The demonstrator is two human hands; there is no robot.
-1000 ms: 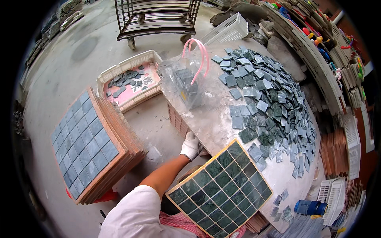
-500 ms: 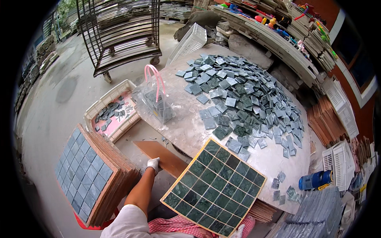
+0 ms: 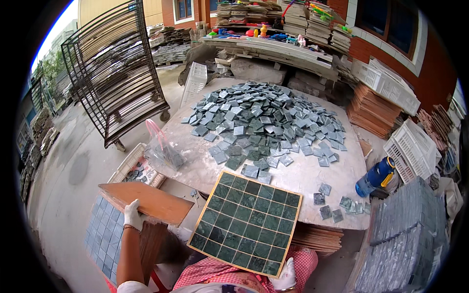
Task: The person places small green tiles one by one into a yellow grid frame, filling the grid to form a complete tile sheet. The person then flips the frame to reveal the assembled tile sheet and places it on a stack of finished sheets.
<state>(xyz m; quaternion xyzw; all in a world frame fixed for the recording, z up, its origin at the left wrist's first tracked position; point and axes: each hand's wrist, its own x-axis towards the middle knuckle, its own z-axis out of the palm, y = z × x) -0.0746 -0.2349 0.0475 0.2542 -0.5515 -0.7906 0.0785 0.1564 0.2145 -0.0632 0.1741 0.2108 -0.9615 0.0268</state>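
Observation:
My left hand [image 3: 133, 216], in a white glove, grips the near edge of a thin brown board [image 3: 151, 199]. The board is tilted over a stack of brown boards [image 3: 152, 244] topped with grey-blue square tiles [image 3: 105, 237]. My right hand [image 3: 286, 276], also gloved, holds the lower right corner of a yellow-edged frame of dark green tiles [image 3: 246, 219]. That frame rests slanted between my lap and the table's front edge, its tiles set in a grid. Part of the right hand is hidden behind the frame.
A heap of loose square tiles [image 3: 254, 117] covers much of the table [image 3: 303, 183]. A clear bag with pink handles [image 3: 166, 154] stands at its left edge, a blue bottle [image 3: 375, 177] at its right. Beyond are a wheeled metal rack [image 3: 115, 73], white crates [image 3: 413, 146] and stacked slates [image 3: 408, 239].
My left hand has carried the brown board left and over the tile-topped stack. The view has swung, and my right hand now shows more at the frame's corner.

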